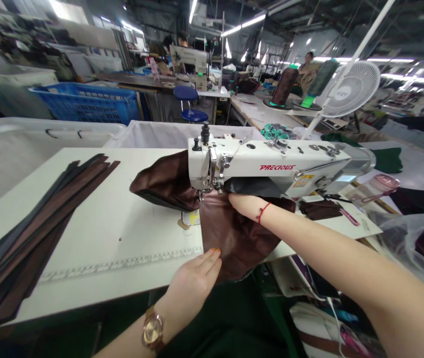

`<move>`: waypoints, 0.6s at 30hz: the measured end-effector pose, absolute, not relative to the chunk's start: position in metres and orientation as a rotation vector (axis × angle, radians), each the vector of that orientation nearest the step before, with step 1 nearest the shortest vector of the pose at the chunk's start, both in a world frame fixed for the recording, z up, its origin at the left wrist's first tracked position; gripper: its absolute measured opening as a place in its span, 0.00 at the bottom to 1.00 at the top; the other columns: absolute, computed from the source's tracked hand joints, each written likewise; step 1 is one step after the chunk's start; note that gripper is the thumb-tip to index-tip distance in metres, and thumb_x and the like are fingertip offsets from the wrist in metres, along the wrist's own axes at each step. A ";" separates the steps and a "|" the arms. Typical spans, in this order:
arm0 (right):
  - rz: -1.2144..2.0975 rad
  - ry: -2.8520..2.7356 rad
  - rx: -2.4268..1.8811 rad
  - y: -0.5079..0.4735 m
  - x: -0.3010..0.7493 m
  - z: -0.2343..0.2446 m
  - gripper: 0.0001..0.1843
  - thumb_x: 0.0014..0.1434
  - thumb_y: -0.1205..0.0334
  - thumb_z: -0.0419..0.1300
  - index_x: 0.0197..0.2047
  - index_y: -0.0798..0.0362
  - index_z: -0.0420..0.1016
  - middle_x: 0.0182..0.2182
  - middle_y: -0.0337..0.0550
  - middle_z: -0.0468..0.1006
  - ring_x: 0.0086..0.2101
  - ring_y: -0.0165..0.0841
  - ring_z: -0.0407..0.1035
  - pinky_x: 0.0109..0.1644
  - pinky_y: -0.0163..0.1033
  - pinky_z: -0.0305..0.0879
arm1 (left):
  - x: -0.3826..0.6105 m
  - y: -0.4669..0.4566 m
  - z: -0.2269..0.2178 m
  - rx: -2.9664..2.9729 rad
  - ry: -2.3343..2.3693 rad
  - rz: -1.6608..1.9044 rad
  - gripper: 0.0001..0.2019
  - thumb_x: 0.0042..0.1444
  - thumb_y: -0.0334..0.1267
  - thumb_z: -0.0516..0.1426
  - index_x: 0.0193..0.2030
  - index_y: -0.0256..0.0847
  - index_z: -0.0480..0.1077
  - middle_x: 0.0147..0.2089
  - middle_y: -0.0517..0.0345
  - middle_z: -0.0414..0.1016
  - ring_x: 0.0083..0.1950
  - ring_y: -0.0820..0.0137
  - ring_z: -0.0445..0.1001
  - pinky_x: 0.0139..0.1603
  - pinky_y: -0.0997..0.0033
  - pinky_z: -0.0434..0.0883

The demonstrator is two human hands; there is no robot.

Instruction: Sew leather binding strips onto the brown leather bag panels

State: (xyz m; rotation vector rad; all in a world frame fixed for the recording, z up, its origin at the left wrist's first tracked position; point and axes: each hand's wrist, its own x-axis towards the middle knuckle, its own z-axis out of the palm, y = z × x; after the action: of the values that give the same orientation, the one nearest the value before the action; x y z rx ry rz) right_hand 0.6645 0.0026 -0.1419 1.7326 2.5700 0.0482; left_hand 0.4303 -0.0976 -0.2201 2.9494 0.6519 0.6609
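Observation:
A brown fabric piece [230, 233] lies under the needle of a white sewing machine [271, 166] and hangs over the table's front edge. My left hand [195, 281], with a watch on the wrist, rests at the near edge of the fabric with its fingers stretched flat. My right hand [243, 205], a red string round its wrist, reaches under the machine arm and lies on the fabric just right of the needle; its fingers are mostly hidden by the machine head.
A stack of long dark brown strips [36, 223] lies on the left of the white table [115, 219]. Folded brown pieces [319, 209] sit right of the machine. A blue crate [85, 102], a fan [351, 89] and thread cones [284, 84] stand behind.

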 end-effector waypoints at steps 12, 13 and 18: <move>-0.297 2.708 1.523 -0.118 0.623 -0.147 0.40 0.63 0.38 0.50 0.64 0.64 0.61 0.65 0.60 0.56 0.64 0.46 0.51 0.65 0.52 0.52 | 0.388 -0.066 -0.165 3.159 0.720 0.699 0.20 0.62 0.31 0.50 0.60 0.38 0.65 0.65 0.48 0.65 0.66 0.54 0.61 0.67 0.43 0.57; -0.343 2.717 1.525 -0.126 0.623 -0.147 0.45 0.59 0.32 0.51 0.64 0.64 0.61 0.66 0.61 0.55 0.64 0.47 0.50 0.66 0.53 0.50 | 0.380 -0.057 -0.154 3.256 0.830 0.664 0.22 0.62 0.29 0.49 0.63 0.38 0.62 0.67 0.47 0.62 0.68 0.51 0.58 0.68 0.36 0.51; -0.077 2.680 1.553 -0.143 0.616 -0.168 0.32 0.60 0.58 0.60 0.64 0.64 0.61 0.65 0.61 0.58 0.62 0.47 0.55 0.63 0.53 0.56 | 0.358 -0.020 -0.098 3.640 1.151 0.089 0.17 0.62 0.22 0.44 0.50 0.34 0.70 0.40 0.51 0.74 0.47 0.60 0.73 0.62 0.46 0.62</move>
State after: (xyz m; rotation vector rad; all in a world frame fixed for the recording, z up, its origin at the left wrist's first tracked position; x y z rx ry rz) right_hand 0.6164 -0.1426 -0.1685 1.5534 2.6804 -0.0772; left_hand 0.3578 -0.0197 -0.0984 3.6396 1.1510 0.0887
